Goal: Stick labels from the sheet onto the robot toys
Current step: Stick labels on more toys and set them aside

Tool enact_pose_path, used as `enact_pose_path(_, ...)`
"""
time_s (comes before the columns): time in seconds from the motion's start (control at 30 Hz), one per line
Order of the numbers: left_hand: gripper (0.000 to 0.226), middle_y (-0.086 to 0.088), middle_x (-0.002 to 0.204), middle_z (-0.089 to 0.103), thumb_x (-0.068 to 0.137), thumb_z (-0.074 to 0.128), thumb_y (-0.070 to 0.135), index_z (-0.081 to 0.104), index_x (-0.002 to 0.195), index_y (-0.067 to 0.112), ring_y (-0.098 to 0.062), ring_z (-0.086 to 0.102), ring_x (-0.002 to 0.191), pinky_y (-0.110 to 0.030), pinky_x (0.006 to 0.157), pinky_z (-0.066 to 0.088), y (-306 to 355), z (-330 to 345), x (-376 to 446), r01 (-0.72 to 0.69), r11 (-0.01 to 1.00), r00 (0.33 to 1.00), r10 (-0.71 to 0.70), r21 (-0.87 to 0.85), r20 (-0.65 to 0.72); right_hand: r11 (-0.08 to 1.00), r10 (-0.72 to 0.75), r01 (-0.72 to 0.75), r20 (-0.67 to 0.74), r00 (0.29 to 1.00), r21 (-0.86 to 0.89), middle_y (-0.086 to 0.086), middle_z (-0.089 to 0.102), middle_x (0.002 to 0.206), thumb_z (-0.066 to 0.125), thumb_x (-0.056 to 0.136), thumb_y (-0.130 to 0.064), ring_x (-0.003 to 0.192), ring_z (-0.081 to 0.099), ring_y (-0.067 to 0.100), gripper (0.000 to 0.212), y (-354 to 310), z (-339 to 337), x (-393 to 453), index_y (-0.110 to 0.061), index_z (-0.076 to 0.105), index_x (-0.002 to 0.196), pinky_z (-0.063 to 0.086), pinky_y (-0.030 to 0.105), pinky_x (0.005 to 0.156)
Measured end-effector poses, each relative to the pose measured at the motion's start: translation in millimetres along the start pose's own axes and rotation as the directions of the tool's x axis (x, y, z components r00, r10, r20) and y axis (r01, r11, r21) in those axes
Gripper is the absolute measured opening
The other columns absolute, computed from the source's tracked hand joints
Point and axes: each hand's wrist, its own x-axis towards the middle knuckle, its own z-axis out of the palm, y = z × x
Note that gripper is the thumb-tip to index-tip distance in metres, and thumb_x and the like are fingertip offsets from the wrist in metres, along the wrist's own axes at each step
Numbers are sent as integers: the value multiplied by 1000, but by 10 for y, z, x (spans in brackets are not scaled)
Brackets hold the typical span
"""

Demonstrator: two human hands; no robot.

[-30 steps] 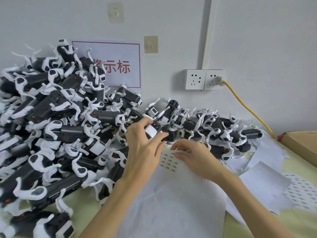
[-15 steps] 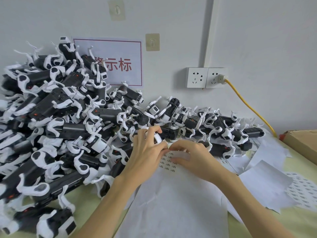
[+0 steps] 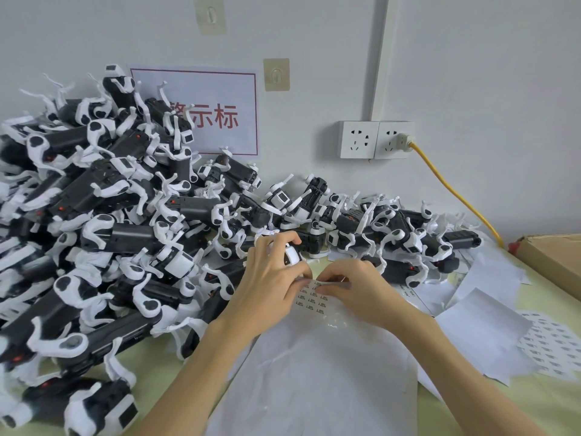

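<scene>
Peeling: two hands [image 3: 314, 287] | one label sheet [image 3: 309, 297] | dozens of robot toys [image 3: 132, 215]

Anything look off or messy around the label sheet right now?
Mainly clutter: loose backing sheets lie scattered and overlapping right of the label sheet, and the robot toys are heaped in a tangled pile. Nothing looks damaged or spilled.

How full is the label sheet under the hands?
Mostly used. The label sheet shows only a small patch of printed labels near the right hand; the rest toward the person is bare backing.
</scene>
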Motion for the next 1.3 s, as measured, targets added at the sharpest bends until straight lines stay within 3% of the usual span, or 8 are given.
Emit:
enact_pose_path(0.23, 3, -8, 142, 49, 98, 75, 24, 76, 95, 22, -36, 47, 119, -50, 95, 44, -10, -9, 0, 31, 999, 1000, -32, 34, 0, 995, -79, 82, -51, 996, 58, -6, 71, 94, 79, 93, -18, 94, 65, 4, 18, -48, 27, -34, -23, 71, 110, 49, 10, 82)
enact_pose_path(0.6, 6, -6, 142, 49, 98, 74, 22, 77, 93, 24, -34, 46, 120, -48, 94, 42, 12, -20, -4, 24, 998, 1000, -25, 65, 16, 986, -135, 140, -61, 989, 92, -9, 74, 88, 77, 91, -4, 88, 69, 6, 16, -59, 3, -59, -20, 73, 93, 47, 7, 77)
enact_pose_path(0.77, 5, -6, 141, 50, 99, 73, 22, 77, 95, 22, -36, 47, 120, -50, 95, 44, 5, -19, 0, 22, 997, 999, -24, 72, 26, 986, -125, 130, -57, 991, 99, -7, 76, 93, 78, 92, -6, 91, 70, 3, 19, -49, 10, -54, -22, 74, 102, 48, 7, 78)
enact_pose_path(0.9, 5, -6, 141, 50, 98, 74, 22, 78, 94, 24, -36, 47, 121, -49, 95, 44, 2, -10, -4, 19, 997, 999, -22, 79, 35, 988, -132, 135, -44, 990, 80, -10, 75, 90, 78, 92, -6, 89, 69, 5, 14, -35, 6, -44, -19, 77, 97, 49, 9, 78)
enact_pose_path(1.03, 4, -5, 140, 51, 96, 76, 21, 77, 93, 25, -35, 47, 120, -49, 94, 45, -3, -2, -1, 11, 997, 1000, -13, 77, 25, 991, -114, 115, -16, 993, 64, -10, 73, 88, 79, 91, -11, 88, 68, 6, 13, -39, 8, -37, -22, 72, 92, 49, 13, 78)
enact_pose_path(1.17, 4, -6, 141, 50, 96, 76, 21, 77, 93, 24, -36, 47, 120, -50, 94, 45, -13, 5, -4, 14, 997, 1000, -16, 82, 23, 994, -95, 96, -14, 995, 57, -11, 71, 92, 79, 93, -20, 90, 67, 5, 20, -55, 20, -47, -27, 63, 102, 48, 12, 77)
enact_pose_path(1.3, 4, -5, 141, 49, 98, 74, 24, 78, 96, 24, -35, 46, 121, -49, 95, 44, -11, 0, -5, 14, 996, 1000, -16, 93, 25, 994, -97, 98, -28, 995, 53, -9, 75, 94, 78, 93, -14, 90, 68, 2, 18, -61, 17, -54, -25, 72, 107, 50, 12, 79)
